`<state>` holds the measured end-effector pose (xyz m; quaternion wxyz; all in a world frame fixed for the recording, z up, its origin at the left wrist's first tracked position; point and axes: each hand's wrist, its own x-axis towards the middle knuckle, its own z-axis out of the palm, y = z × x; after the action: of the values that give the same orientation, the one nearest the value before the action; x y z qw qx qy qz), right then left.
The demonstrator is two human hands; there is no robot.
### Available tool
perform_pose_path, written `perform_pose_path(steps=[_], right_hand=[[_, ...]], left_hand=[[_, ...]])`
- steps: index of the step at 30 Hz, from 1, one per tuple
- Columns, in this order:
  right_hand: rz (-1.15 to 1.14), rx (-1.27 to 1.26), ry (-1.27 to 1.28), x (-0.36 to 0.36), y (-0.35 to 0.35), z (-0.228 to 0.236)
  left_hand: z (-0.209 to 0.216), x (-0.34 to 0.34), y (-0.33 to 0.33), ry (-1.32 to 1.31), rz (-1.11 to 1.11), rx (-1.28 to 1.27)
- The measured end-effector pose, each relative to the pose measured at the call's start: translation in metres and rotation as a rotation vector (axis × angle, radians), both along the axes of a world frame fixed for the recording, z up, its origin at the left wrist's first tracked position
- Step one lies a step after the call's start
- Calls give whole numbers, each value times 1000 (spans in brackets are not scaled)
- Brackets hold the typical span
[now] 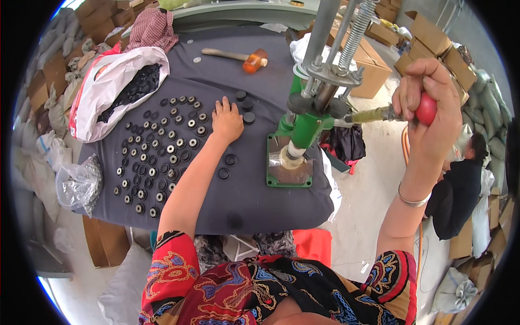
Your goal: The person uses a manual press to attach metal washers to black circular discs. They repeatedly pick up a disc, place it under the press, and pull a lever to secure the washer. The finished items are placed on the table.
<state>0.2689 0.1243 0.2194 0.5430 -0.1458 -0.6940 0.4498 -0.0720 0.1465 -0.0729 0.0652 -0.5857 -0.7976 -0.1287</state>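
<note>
My right hand point(439, 92) is raised at the right, fingers curled round the red ball knob point(426, 110) at the end of a lever. That lever belongs to a green hand press point(306, 129), which stands on the dark cloth. Under its ram sits a pale round piece point(292, 157) on the base plate. My left hand point(227, 122) lies on the cloth with its fingers a little apart. Beside it are several black round caps point(248, 117). Many small black rings with metal centres point(173, 159) are spread left of my forearm, and two plain black rings point(231, 159) lie right of it.
A white sack of black parts point(81, 116) rests at the table's left, with a clear bag of small parts point(91, 184) nearer. Toward the back lies an orange-headed mallet point(254, 61). Cardboard boxes point(371, 67) stand beyond the press. Another person point(457, 189) sits low at the far right.
</note>
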Motion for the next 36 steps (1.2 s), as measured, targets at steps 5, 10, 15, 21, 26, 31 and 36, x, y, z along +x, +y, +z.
perform_pose_path(steps=[5,10,15,21,26,31,36], right_hand=[[16,12,28,-3,2,-2],[8,16,33,-4,1,-1],[-1,10,29,-5,-2,-1],[35,17,26,1,2,-1],[57,29,31,-1,7,-3],[100,43,42,-4,11,-4],[87,40,2,7,20,-5]], left_hand=[[17,26,-25,-66,1,-58],[26,16,29,-90,-61,162],[15,26,39,-83,-115,-75],[15,44,4,14,-277,-109],[27,33,-26,52,-349,122],[49,-19,-97,-234,-167,550],[51,18,-150,-437,-136,314]])
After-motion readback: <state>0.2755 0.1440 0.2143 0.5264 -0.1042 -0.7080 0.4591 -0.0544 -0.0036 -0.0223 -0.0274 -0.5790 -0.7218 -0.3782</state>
